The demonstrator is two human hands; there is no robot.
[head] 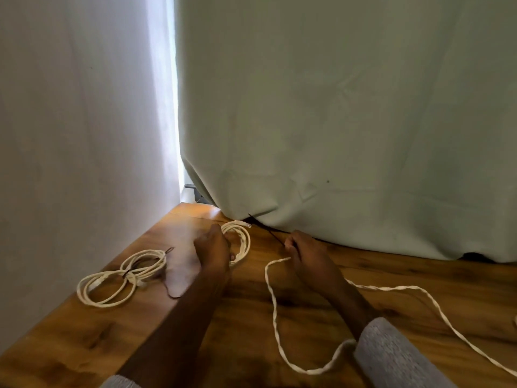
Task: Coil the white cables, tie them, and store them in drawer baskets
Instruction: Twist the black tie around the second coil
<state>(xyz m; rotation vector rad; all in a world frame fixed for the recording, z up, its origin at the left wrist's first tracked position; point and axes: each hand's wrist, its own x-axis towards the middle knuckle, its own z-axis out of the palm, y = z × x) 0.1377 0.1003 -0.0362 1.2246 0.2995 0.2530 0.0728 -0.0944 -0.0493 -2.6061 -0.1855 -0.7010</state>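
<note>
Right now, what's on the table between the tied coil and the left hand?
Head view: a thin dark tie lies on the table between the tied coil and the left hand.

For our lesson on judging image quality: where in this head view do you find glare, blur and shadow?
Head view: daylight blows out the gap between the pale curtains; a whitish sheen lies on the brown wooden table near the left hand; the tied white cable coil looks slightly smeared; the forearms cast soft shadows; the right hand is reasonably sharp.

Curtained home-like room, wooden table (pixel 84 345), pale drapes (pixel 335 107), window light
</note>
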